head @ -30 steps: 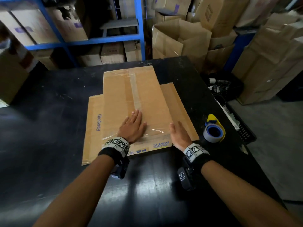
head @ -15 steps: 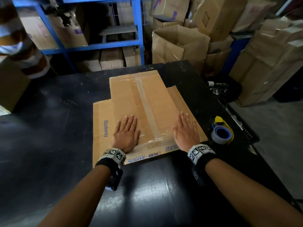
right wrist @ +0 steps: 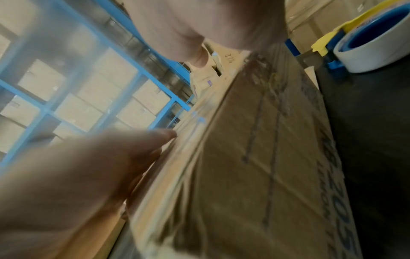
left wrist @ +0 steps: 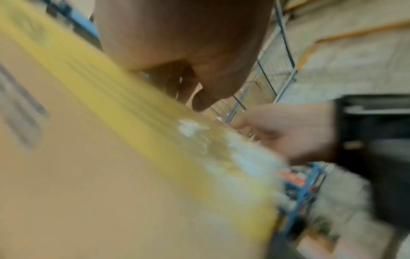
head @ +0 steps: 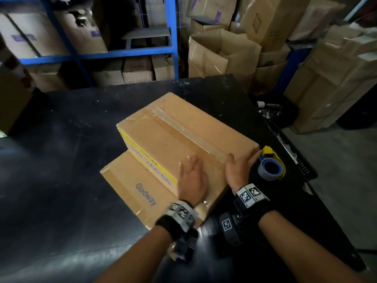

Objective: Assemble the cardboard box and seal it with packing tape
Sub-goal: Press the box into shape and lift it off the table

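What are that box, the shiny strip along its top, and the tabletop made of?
The box looks like brown cardboard, matte, with printed lettering. The strip appears to be clear plastic packing tape: glossy, wrinkled, cardboard showing through. The table has a black, scuffed, slightly reflective surface; whether painted metal, laminate or wood, I cannot tell.

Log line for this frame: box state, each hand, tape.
cardboard box: raised, taped | left hand: flat on top | right hand: at right edge | tape dispenser: idle on table
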